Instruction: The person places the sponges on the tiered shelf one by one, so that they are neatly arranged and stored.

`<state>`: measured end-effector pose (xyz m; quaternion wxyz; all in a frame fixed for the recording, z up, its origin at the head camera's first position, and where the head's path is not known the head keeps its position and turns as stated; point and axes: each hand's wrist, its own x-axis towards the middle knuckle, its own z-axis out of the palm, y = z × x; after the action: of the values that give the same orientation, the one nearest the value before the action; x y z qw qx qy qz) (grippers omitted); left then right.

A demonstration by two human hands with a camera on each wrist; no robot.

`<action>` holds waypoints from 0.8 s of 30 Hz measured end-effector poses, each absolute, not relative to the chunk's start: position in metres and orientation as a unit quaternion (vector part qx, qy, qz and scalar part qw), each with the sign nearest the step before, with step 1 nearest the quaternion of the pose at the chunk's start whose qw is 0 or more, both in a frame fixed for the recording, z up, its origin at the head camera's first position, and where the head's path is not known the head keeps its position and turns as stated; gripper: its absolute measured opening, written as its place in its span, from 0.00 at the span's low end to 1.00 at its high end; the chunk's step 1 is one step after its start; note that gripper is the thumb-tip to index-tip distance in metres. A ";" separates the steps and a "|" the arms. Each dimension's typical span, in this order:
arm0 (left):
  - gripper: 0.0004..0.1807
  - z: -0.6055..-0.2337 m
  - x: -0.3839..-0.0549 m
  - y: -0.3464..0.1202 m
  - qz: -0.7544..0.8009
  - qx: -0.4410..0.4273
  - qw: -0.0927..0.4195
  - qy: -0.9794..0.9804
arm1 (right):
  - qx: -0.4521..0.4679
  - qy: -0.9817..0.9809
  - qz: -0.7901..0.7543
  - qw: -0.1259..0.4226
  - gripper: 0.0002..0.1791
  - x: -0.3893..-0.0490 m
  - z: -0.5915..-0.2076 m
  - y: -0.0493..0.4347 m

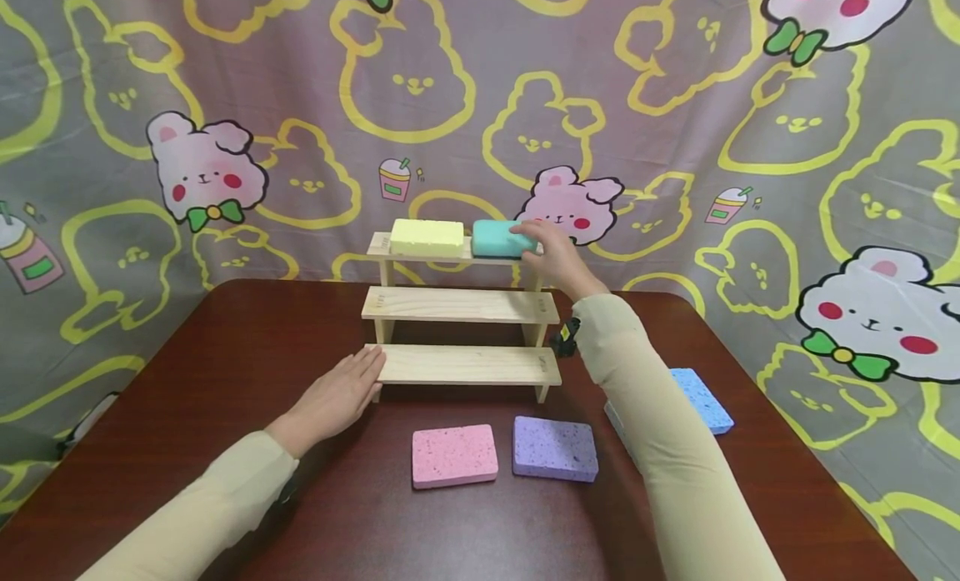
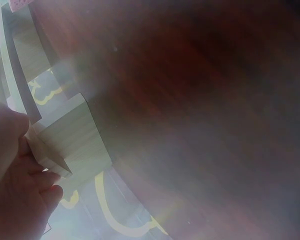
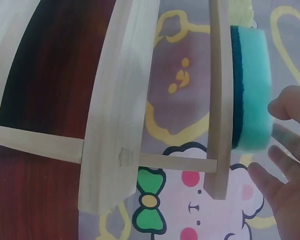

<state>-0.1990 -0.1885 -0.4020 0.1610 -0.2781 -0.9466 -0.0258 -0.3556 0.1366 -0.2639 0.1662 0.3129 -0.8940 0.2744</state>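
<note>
A three-step wooden shelf [image 1: 461,304] stands on the table. On its top step a teal sponge [image 1: 497,239] with a dark scouring layer beneath lies beside a yellow sponge [image 1: 427,237]. My right hand [image 1: 553,256] is at the teal sponge's right end. In the right wrist view, its loosely bent fingers [image 3: 285,102] are spread beside the teal sponge [image 3: 255,90], not wrapped round it; whether a fingertip touches is unclear. My left hand [image 1: 339,398] grips the left end of the lowest step, with the board's end [image 2: 57,165] between thumb and fingers.
A pink sponge [image 1: 454,456] and a purple sponge [image 1: 555,449] lie on the table before the shelf. Farther right is a blue sponge [image 1: 703,400], and a pale-edged block [image 1: 618,423] is mostly hidden by my right sleeve. A patterned curtain [image 1: 480,89] hangs behind the table.
</note>
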 end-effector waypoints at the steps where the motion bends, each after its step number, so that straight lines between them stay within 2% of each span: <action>1: 0.24 -0.402 -0.199 -0.189 -0.026 -0.278 0.162 -0.946 | 0.314 -0.892 0.277 0.168 0.22 -0.354 -0.264 0.138; 24: 0.24 -0.402 -0.199 -0.189 -0.025 -0.281 0.167 -0.945 | 0.302 -0.868 0.352 0.179 0.23 -0.320 -0.268 0.181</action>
<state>-0.1993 -0.1889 -0.4024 0.1672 -0.2811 -0.9447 -0.0251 -0.3202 0.1808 -0.2681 0.1786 0.3017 -0.8679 0.3518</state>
